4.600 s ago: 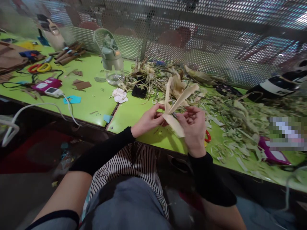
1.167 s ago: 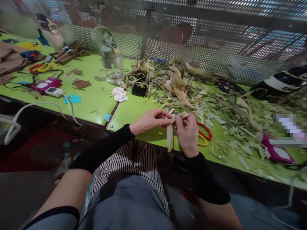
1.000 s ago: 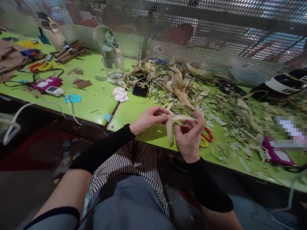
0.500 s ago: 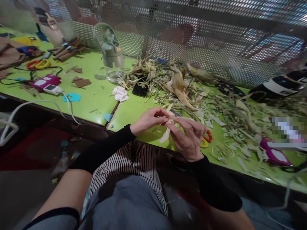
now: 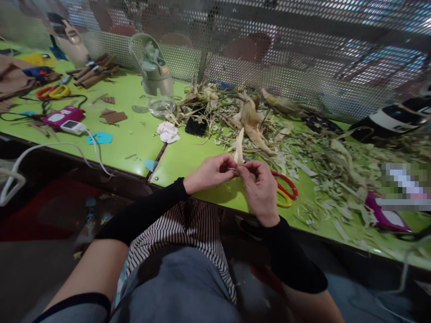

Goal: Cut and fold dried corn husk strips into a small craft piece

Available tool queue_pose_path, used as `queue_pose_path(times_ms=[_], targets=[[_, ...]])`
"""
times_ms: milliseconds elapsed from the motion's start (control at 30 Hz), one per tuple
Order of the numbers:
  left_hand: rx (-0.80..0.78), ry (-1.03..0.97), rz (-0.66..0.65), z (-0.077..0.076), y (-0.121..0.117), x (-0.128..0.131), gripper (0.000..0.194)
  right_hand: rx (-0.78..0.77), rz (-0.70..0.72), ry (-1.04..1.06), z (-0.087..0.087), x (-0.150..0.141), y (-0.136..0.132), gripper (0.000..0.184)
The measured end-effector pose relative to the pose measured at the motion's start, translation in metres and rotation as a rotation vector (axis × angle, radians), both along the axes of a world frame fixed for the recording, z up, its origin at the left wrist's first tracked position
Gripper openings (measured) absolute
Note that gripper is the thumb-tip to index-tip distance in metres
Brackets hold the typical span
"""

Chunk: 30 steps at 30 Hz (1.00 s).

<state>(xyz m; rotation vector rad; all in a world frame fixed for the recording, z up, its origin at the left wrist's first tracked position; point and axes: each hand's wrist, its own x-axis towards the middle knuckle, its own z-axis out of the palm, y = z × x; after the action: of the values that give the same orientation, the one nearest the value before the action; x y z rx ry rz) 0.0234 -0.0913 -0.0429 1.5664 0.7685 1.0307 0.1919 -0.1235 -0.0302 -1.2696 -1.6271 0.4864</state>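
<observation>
My left hand and my right hand meet over the near edge of the green table. Both pinch a pale strip of dried corn husk that sticks up between their fingertips. Both hands are closed on it. Red and yellow scissors lie on the table just right of my right hand. A heap of husks and trimmings spreads behind and to the right.
A green-lidded clear jug, a black phone and crumpled white paper lie behind my hands. At the left are a pink device with a white cable and brown rolls. A perforated metal screen backs the table.
The husk strip that hung down between my hands now points upward. My right hand has curled back in to pinch it beside my left fingertips.
</observation>
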Motion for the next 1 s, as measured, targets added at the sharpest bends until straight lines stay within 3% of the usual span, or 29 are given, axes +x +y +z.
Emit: queue_pose_path(times_ms=[167,267,433,600,800,1000], targets=[[0.084,0.06,-0.013,0.005,-0.004,-0.003,0.019,-0.288,-0.004,0.049,0.014,0.006,0.003,0.054],[0.116,0.078,-0.008,0.006,-0.005,-0.003,0.021,-0.362,0.017,0.053,0.018,0.01,0.002,0.058],[0.129,0.015,-0.015,0.007,-0.007,-0.001,0.03,-0.457,0.11,0.278,0.017,0.005,0.002,0.056],[0.036,-0.067,-0.069,0.008,-0.006,-0.001,0.051,-0.378,0.108,0.651,0.011,-0.006,-0.001,0.049],[-0.053,-0.163,-0.129,0.006,-0.002,0.0,0.056,-0.221,0.058,0.685,0.003,-0.019,-0.005,0.043],[-0.004,-0.096,-0.152,0.007,-0.001,-0.003,0.041,-0.357,0.139,0.711,0.004,-0.015,-0.003,0.05]])
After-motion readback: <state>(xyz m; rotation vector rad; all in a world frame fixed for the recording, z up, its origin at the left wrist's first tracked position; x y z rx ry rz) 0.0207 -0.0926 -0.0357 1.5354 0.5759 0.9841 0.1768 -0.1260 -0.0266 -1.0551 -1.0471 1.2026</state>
